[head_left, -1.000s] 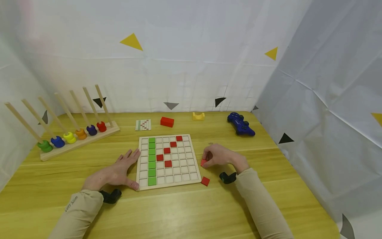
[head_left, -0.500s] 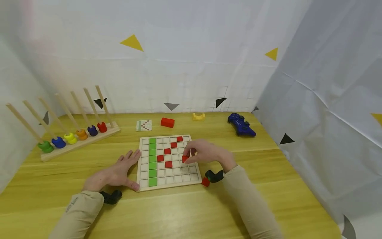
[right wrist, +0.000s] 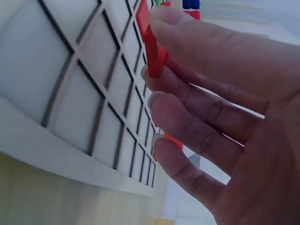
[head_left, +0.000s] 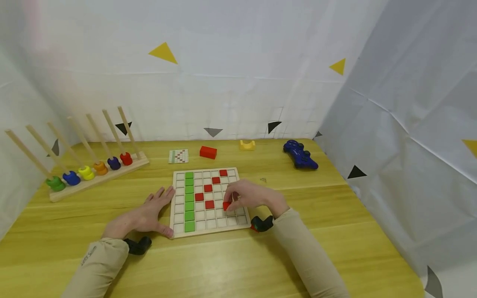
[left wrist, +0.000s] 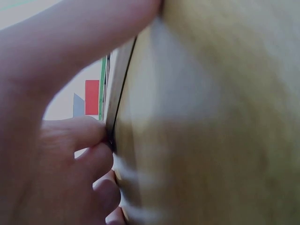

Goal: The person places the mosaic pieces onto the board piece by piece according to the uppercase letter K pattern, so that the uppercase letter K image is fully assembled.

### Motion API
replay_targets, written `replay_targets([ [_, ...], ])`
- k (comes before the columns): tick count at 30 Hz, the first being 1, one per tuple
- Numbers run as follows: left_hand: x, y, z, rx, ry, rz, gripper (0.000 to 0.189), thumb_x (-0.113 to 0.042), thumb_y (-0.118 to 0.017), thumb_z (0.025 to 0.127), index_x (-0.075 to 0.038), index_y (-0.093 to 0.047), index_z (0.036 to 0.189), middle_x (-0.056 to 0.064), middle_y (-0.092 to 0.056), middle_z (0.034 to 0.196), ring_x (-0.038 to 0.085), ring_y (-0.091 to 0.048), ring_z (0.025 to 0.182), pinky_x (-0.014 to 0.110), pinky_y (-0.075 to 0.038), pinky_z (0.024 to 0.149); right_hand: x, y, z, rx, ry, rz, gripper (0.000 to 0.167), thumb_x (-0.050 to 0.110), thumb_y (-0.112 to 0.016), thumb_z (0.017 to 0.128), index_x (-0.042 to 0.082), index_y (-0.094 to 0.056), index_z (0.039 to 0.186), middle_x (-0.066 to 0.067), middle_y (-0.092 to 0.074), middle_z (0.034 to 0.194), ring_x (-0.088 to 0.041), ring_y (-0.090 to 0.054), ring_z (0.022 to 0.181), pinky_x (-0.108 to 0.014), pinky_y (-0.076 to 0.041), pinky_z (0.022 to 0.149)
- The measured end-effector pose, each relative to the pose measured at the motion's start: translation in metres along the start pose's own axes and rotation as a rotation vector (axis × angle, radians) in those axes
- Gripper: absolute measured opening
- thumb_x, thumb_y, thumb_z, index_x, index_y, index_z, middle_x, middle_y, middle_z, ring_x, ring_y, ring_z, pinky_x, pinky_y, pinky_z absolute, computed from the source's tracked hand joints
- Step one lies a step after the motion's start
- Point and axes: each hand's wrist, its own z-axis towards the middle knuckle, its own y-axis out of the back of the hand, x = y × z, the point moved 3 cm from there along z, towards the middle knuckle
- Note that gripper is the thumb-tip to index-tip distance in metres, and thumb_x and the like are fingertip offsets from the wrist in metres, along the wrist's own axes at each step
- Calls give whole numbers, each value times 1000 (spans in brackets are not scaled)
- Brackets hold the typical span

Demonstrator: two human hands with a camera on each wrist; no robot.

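A wooden grid board [head_left: 210,231] lies at mid-table, with a column of green tiles [head_left: 189,205] and several red tiles [head_left: 209,204] set in its squares. My right hand [head_left: 251,194] pinches a red square tile [right wrist: 152,49] between thumb and fingers, tilted, right at the board's surface in the right-hand part of the grid. Spread along the board's left edge, my left hand [head_left: 150,211] rests with straight fingers, thumb at the near corner. In the left wrist view, the thumb and fingers touch the board's side [left wrist: 119,86]. Another red tile [head_left: 255,228] by the near right corner is mostly hidden behind the wrist camera.
Behind the board lie a small pattern card [head_left: 178,156], a red block [head_left: 208,152] and a yellow arch block [head_left: 247,145]. A blue game controller [head_left: 300,155] is at the back right. A peg stand [head_left: 100,176] with coloured rings occupies the left side.
My right hand has lifted a red tile from the table right of the board and carried it left over the grid, down to a square. The left hand has stayed put.
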Motion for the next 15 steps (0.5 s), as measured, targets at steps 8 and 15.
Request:
replay_targets([
  [8,-3,1,-2,-11,-13,-10,133,-53,-87,67,3,-9,158,24,-4,166,48,5,151,66,2,119,0,-14,11,31,17,2,15,30,-81,85,21,-71,94,9,-63,89,-9,-56,79,-23,-49,71],
  [15,-2,0,-1,-9,-15,-3,133,-54,-87,67,4,-8,158,25,-4,166,48,4,151,66,1,119,1,-21,16,15,63,7,17,28,-82,83,17,-69,89,11,-60,83,-5,-55,76,-19,-48,70],
])
